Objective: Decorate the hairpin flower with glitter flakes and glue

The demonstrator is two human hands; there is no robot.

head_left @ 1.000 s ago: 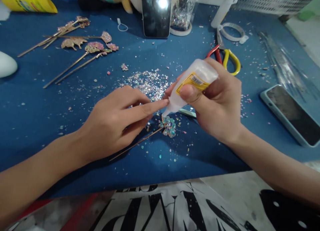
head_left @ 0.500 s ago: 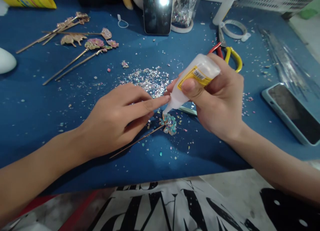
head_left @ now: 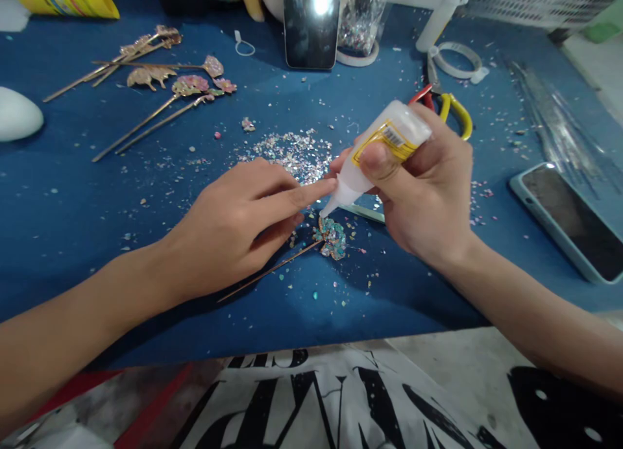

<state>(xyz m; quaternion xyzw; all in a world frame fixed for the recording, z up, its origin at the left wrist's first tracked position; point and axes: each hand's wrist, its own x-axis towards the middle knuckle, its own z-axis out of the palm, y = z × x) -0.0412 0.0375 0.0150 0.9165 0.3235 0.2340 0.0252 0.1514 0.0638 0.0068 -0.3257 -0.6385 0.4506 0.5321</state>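
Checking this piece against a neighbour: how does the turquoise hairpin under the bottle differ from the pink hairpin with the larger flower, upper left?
Colour: the turquoise hairpin has a turquoise head; the larger pink hairpin has a pink one.
Stem: the turquoise hairpin's looks darker than the larger pink hairpin's.
Place: the turquoise hairpin is at the squeeze bottle's tip; the larger pink hairpin lies away from it.
Shared: thin stems pointing lower left.

Left hand (head_left: 238,222) and right hand (head_left: 423,196), ungloved; forearms (head_left: 525,313) bare as far as visible; white garment (head_left: 324,366) below, printed with large black lettering (head_left: 378,400) in thick and thin strokes.
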